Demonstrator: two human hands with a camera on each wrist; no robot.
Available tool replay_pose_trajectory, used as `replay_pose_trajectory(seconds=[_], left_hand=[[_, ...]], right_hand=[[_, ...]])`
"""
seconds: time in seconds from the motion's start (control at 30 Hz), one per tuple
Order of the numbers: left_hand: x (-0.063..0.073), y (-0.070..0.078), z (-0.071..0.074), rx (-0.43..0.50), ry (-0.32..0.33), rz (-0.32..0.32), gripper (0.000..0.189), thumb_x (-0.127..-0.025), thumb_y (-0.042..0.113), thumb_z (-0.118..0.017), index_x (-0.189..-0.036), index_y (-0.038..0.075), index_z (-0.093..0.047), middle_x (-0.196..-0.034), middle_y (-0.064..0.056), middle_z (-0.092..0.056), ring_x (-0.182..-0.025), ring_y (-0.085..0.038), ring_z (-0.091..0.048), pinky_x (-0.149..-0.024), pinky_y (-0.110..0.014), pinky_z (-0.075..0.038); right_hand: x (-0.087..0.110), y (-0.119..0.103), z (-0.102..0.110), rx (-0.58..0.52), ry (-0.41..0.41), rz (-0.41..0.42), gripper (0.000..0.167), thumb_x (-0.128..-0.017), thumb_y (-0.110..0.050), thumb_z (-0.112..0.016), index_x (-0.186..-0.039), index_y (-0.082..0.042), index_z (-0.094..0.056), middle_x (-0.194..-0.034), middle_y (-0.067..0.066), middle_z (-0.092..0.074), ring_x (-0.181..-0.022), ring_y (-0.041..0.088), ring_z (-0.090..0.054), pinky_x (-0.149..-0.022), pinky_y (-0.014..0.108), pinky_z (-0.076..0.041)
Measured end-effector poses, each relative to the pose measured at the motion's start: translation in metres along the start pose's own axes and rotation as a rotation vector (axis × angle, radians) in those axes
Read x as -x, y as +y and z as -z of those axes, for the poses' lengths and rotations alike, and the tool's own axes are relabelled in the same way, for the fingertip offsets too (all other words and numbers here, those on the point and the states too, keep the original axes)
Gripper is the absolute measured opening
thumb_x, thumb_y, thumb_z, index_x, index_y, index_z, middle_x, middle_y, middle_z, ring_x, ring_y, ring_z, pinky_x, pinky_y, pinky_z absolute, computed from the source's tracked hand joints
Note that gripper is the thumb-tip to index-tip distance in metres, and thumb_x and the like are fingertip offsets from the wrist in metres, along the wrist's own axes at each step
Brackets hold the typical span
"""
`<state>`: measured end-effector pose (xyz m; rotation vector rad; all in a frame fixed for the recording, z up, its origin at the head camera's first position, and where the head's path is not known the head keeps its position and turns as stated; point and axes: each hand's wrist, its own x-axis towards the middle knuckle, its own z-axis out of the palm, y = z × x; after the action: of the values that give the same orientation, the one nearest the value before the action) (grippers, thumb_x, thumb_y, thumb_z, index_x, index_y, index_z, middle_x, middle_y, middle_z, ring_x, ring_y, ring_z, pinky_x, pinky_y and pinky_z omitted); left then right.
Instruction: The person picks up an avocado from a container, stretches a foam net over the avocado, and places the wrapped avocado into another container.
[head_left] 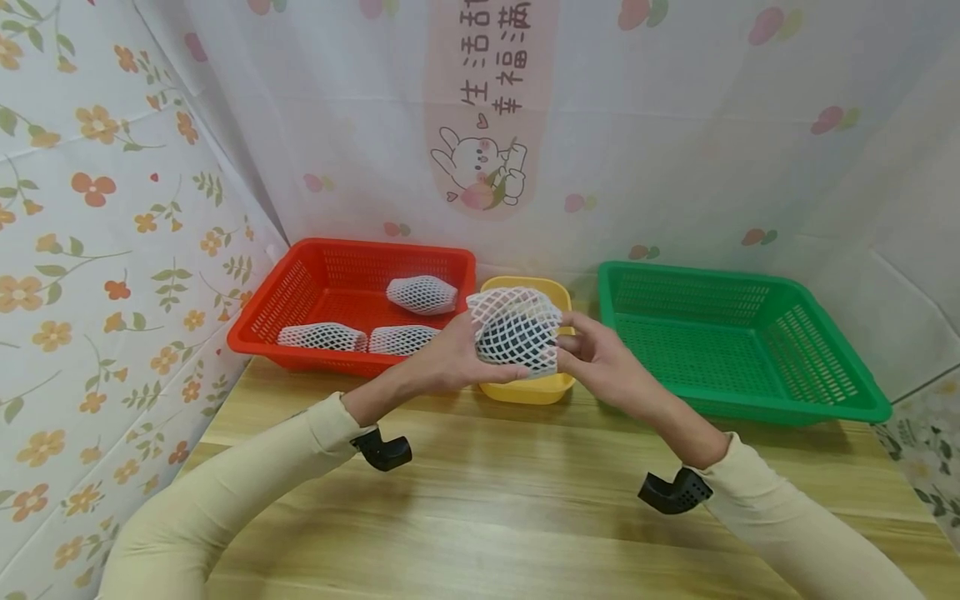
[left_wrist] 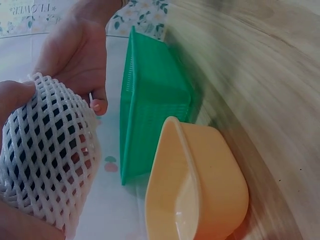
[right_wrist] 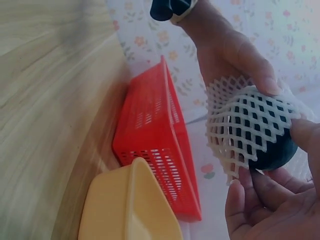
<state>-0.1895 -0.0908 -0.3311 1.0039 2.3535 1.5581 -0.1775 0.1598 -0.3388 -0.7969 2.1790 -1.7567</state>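
Observation:
Over the yellow bin (head_left: 528,392), both hands hold a white foam net sleeve (head_left: 517,329) with a dark, smooth, round thing in it. My left hand (head_left: 467,354) grips the sleeve from the left, its thumb along the near side. From the right, my right hand (head_left: 606,360) curls thumb and fingers about the sleeve's other end. In the right wrist view the dark round thing (right_wrist: 277,151) shows bare at that end, with my right thumb and fingertips against it and the net's edge. The mesh covers the rest, and I cannot tell its exact kind.
At the left a red basket (head_left: 262,321) holds three net-wrapped pieces, one of them the wrapped piece (head_left: 422,295) at its back right. A green basket (head_left: 750,408) stands at the right. A floral curtain (head_left: 97,208) hangs along the left side of the wooden table (head_left: 480,500).

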Motion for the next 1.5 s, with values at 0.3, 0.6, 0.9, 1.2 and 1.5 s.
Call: replay_pose_trajectory(seconds=[0.3,0.6,0.9,1.2,1.5], left_hand=[[0.001,-0.002,0.001,0.009,0.002,-0.031,0.073,-0.083,0.024,-0.084,-0.143,0.011,-0.045,-0.130,0.002,-0.056,-0.115,-0.018,-0.053,-0.100,-0.033,-0.047],[0.003,-0.002,0.000,-0.011,0.010,0.016,0.075,-0.082,0.026,-0.085,-0.144,0.011,-0.044,-0.131,0.002,-0.055,-0.116,-0.017,-0.052,-0.102,-0.034,-0.045],[0.003,-0.001,-0.001,-0.028,-0.013,-0.022,0.079,-0.082,0.026,-0.084,-0.146,0.010,-0.041,-0.133,0.000,-0.053,-0.118,-0.017,-0.051,-0.101,-0.034,-0.047],[0.005,-0.002,-0.002,-0.011,-0.016,-0.018,0.080,-0.083,0.025,-0.084,-0.146,0.011,-0.038,-0.133,-0.001,-0.052,-0.119,-0.018,-0.051,-0.100,-0.033,-0.048],[0.006,0.002,-0.004,0.018,0.011,0.052,0.087,-0.082,0.027,-0.086,-0.147,0.012,-0.031,-0.132,-0.002,-0.049,-0.117,-0.020,-0.050,-0.095,-0.032,-0.051]], right_hand=[[0.007,-0.002,0.007,0.196,0.122,0.025,0.024,-0.104,-0.011,-0.060,-0.125,0.000,-0.055,-0.120,0.014,-0.066,-0.109,0.029,-0.064,-0.088,0.032,-0.054],[0.004,0.000,0.011,0.107,0.223,0.133,0.041,-0.103,-0.012,-0.059,-0.140,0.000,-0.043,-0.132,0.015,-0.052,-0.113,0.033,-0.059,-0.086,0.032,-0.055],[-0.005,0.000,-0.001,0.086,-0.051,0.124,0.099,-0.085,-0.012,-0.084,-0.161,-0.024,-0.022,-0.156,0.009,-0.030,-0.129,0.039,-0.050,-0.098,0.050,-0.050],[-0.006,0.001,-0.008,0.099,-0.034,0.155,0.083,-0.081,0.002,-0.085,-0.151,-0.011,-0.042,-0.140,0.009,-0.049,-0.114,0.032,-0.062,-0.091,0.040,-0.055],[-0.003,0.004,-0.012,0.117,0.024,0.204,0.076,-0.082,0.005,-0.082,-0.148,-0.009,-0.047,-0.134,0.010,-0.053,-0.107,0.029,-0.068,-0.086,0.040,-0.057]])
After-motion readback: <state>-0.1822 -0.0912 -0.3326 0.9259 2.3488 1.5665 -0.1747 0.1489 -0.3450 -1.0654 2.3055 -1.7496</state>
